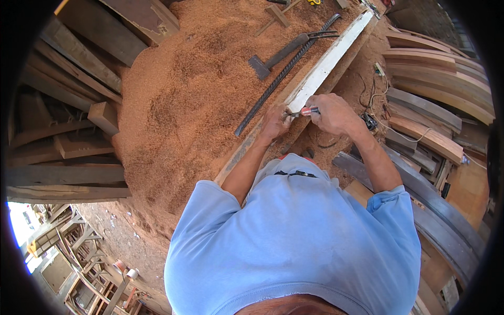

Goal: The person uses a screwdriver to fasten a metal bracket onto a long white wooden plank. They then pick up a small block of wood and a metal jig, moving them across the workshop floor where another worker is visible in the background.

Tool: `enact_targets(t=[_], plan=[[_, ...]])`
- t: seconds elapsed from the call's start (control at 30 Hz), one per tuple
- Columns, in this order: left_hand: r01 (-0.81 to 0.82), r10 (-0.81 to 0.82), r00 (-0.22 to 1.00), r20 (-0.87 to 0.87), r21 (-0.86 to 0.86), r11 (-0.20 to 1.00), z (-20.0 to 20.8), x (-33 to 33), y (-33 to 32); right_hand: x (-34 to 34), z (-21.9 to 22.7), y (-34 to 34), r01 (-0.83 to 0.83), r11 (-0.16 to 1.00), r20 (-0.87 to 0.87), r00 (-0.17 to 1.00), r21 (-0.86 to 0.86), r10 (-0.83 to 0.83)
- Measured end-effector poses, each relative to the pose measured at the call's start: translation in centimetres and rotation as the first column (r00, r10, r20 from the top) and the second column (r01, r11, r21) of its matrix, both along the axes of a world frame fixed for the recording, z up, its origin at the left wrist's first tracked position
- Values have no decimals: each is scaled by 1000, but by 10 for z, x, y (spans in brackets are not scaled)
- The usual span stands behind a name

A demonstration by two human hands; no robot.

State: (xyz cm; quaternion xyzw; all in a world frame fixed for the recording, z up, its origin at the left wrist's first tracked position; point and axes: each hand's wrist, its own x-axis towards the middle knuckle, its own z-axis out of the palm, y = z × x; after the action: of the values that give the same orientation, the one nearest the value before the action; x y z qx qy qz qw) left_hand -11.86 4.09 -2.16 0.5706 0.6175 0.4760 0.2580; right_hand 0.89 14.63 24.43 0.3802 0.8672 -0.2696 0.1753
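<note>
Right hand: fingers wrapped round red-handled screwdriver | left hand: fingers bunched near its metal end, cannot tell whether holding anything | white board: runs from the hands toward one o'clock | sawdust: nine o'clock of them

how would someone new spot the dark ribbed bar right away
Find the large reddish-brown sawdust heap. On its right side, left of the long white strip, lies the dark ribbed bar. Its close ridges and slender, slightly curved length distinguish it from the hammer-like tool beside it.
</note>
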Motion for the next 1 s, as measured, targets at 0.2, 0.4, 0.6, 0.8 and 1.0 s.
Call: enact_targets(t=[0.2, 0.4, 0.6, 0.8, 1.0], plan=[[-19, 18, 1000, 13, 39, 999, 5, 1, 0, 9, -15, 5, -84, 996, -79, 993, 2, 84], [-11, 12, 1000, 14, -32, 999, 11, 0, -2, 8, -20, -3, -188, 978, -143, 969, 94, 200], [31, -35, 996, -76, -55, 998, 4, -2, 0, -4, -23, 2, -41, 999, 48, 998, -1, 41], [-27, 27, 1000, 7, -62, 998, -4, 5, 0, -18, -8, 0, -34, 995, 224, 975, 97, 11], [-24, 26, 1000, 16, -100, 995, 5, 7, -2, -21, -7, -15, -250, 966, 243, 943, 65, 228]])
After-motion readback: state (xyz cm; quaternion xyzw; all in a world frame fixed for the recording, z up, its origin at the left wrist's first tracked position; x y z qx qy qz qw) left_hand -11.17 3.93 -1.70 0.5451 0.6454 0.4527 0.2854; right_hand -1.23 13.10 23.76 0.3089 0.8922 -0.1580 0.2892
